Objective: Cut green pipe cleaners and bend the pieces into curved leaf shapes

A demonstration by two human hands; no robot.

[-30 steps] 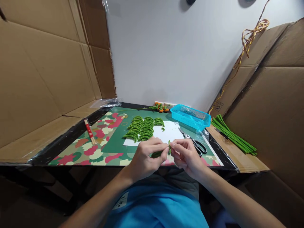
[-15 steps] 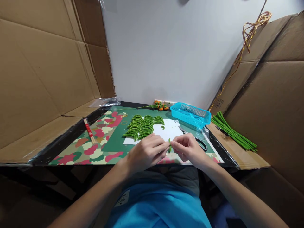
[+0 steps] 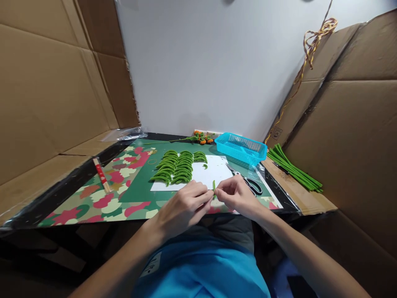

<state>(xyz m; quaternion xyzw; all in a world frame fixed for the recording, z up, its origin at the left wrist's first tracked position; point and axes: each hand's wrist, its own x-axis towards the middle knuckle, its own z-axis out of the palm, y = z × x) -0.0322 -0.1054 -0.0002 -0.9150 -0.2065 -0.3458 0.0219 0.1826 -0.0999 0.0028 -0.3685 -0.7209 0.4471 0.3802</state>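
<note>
A short green fuzzy piece [image 3: 214,185] stands upright between the fingertips of both hands, above the front edge of the white sheet [image 3: 214,167]. My left hand [image 3: 190,201] pinches it from the left, fingers closed. From the right, my right hand [image 3: 237,194] grips the same piece between thumb and forefinger. Beyond my hands, curved green pieces [image 3: 182,167] lie in overlapping columns on the sheet, with one small curled piece [image 3: 205,166] apart from them. Scissors [image 3: 252,185] rest just behind my right hand, partly covered by it.
A blue mesh basket [image 3: 240,149] stands at the back right, beside orange flowers [image 3: 203,138]. Long green stems [image 3: 294,169] lie on cardboard at the right. A red-wrapped bundle of sticks [image 3: 101,175] is at the left. Cardboard walls [image 3: 350,136] rise on both sides.
The view has shifted, so the table things appear further left. Both hands still hold the green piece, and more of its upper end shows above the fingertips.
</note>
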